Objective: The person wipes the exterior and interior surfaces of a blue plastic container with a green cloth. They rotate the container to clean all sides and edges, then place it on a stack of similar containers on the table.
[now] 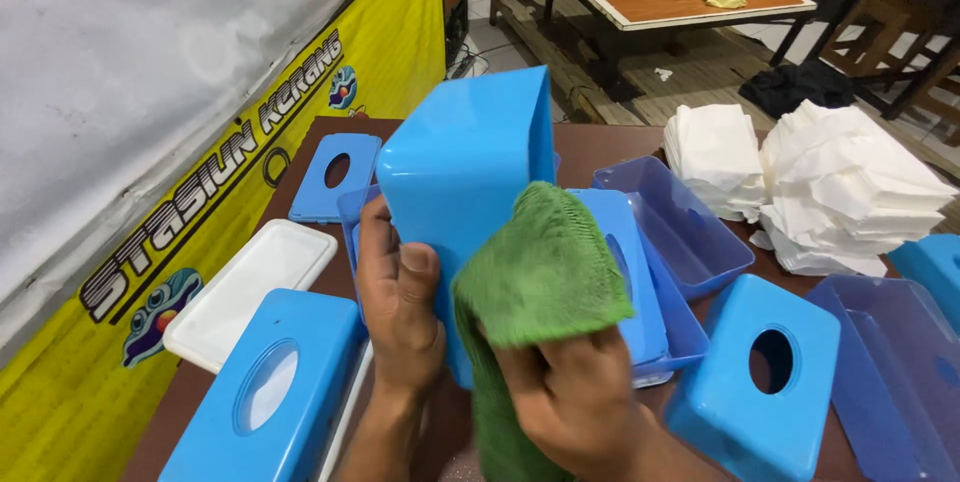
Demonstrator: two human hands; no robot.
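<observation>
left hand grips blue box upright, just above table. right hand clenched on green cloth against box side. paper stacks right of box. best: steady box, wipe firmly into corners.

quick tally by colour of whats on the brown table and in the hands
Blue plastic tissue-box parts: at least 9, some overlapping
White plastic tray: 1
White folded paper tissue stacks: 2
Green knitted cloth: 1, in the right hand
Total: about 13
The left hand holds one blue part.
</observation>
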